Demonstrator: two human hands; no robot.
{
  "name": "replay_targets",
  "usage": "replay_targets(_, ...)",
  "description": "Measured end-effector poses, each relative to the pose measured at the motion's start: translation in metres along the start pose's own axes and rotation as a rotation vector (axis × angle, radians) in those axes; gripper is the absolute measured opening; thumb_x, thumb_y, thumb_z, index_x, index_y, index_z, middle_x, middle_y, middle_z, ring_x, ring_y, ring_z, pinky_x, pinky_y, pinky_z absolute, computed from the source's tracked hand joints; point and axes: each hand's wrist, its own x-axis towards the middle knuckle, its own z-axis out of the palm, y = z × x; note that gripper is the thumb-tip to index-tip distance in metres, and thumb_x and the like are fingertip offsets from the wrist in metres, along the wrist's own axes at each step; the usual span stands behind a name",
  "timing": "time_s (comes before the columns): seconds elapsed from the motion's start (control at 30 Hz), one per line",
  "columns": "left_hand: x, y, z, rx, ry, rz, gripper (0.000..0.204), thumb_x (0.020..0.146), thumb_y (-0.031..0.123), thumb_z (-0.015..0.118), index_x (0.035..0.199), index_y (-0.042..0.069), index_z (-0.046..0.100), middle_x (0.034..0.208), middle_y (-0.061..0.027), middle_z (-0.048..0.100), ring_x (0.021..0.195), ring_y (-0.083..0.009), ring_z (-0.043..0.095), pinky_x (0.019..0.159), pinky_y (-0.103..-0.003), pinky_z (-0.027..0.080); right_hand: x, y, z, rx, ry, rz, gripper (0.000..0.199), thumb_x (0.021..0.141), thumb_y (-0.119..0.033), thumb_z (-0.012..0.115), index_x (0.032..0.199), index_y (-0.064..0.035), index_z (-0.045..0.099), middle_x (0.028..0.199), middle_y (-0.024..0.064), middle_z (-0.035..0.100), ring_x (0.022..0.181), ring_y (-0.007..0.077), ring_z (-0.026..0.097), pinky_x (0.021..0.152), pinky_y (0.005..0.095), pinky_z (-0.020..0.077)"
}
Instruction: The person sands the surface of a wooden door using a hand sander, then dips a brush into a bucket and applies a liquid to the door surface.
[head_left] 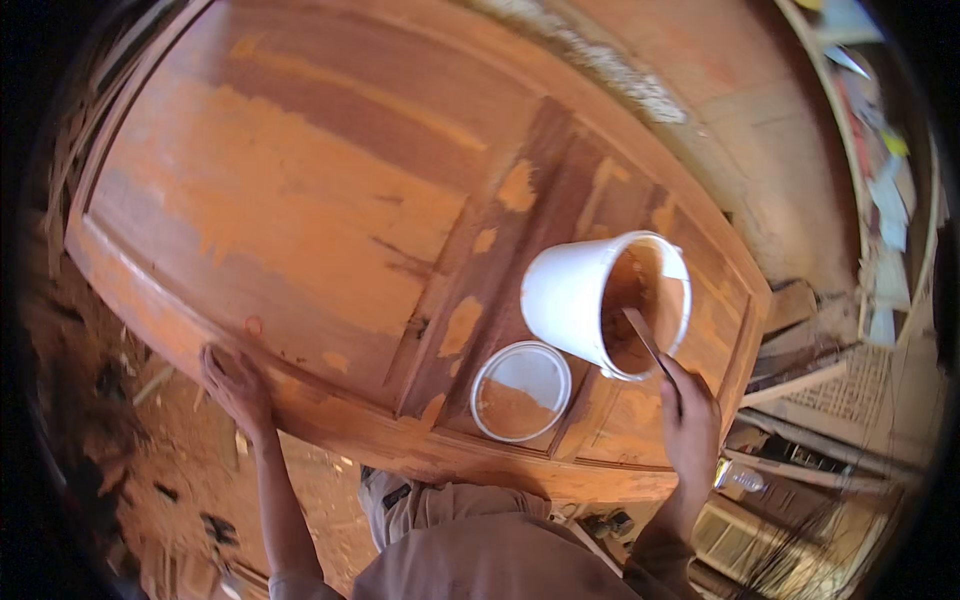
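Note:
A large reddish-brown wooden panel door (330, 160) lies before me, smeared with patches of orange paste. On its right part a white plastic bucket (565, 290) lies tipped, its mouth toward the right, with orange-brown paste inside. My right hand (690, 410) is closed around a narrow, flat putty knife (645, 335), whose front end reaches into the bucket mouth. Beside the bucket rests a round white lid (530, 375), partly coated with the same paste. At the door's near left edge my left hand (238, 388) lies with its fingers extended on the wood, holding nothing.
Reddish ground (180, 490) with scraps and shavings shows at the lower left. Another wooden board (740, 130) stretches beyond the door at the upper right. Timber pieces (800, 385) and a clear bottle (745, 480) lie to the right.

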Motion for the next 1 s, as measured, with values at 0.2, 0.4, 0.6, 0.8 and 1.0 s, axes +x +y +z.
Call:
replay_targets(0.2,-0.005,-0.006,0.000,0.025,0.052,-0.009,0.051,0.095,0.026,0.059,0.133,-0.005,0.044,0.134,-0.0238,0.049,0.126,-0.0394,0.045,0.106,-0.047,0.037,0.057,0.016,0.016,-0.223,0.045,-0.081,0.026,0.092,-0.014,0.054,0.115,-0.0127,0.065,0.100,0.0161,0.066,0.089,0.0354,0.066,0.077,0.0472,0.0522)
replay_targets(0.4,-0.003,-0.005,-0.004,0.058,0.017,-0.031,0.054,0.097,0.033,0.053,0.132,-0.006,0.045,0.135,-0.0254,0.048,0.127,-0.0401,0.044,0.108,-0.048,0.035,0.094,0.015,0.042,-0.243,-0.005,0.027,0.026,0.092,-0.015,0.049,0.111,-0.0061,0.065,0.106,0.0206,0.066,0.101,0.0369,0.063,0.088,0.0484,0.0497)
replay_targets(0.6,-0.004,-0.006,-0.005,0.093,0.000,-0.042,0.054,0.095,0.032,0.056,0.131,-0.007,0.046,0.135,-0.0261,0.048,0.127,-0.0399,0.044,0.108,-0.048,0.035,0.092,0.001,0.019,-0.251,-0.114,0.061,0.027,0.089,-0.011,0.048,0.106,-0.0053,0.068,0.111,0.0213,0.065,0.106,0.0357,0.063,0.090,0.0477,0.0498)
replay_targets(0.8,-0.008,-0.011,-0.001,0.044,0.026,0.000,0.055,0.094,0.030,0.057,0.132,-0.008,0.044,0.136,-0.0256,0.047,0.128,-0.0393,0.043,0.108,-0.048,0.035,0.105,0.000,0.035,-0.355,-0.063,-0.019,0.022,0.084,-0.007,0.051,0.090,0.0003,0.071,0.096,0.0238,0.069,0.095,0.0363,0.067,0.086,0.0472,0.0518)
replay_targets(1.0,-0.004,0.000,-0.014,0.033,0.023,-0.065,0.054,0.092,0.027,0.058,0.132,-0.007,0.045,0.137,-0.0256,0.046,0.129,-0.0397,0.042,0.109,-0.049,0.033,0.053,-0.013,0.007,-0.252,-0.162,-0.045,0.019,0.085,-0.012,0.054,0.090,-0.0051,0.072,0.095,0.0211,0.069,0.094,0.0367,0.066,0.085,0.0477,0.0510)
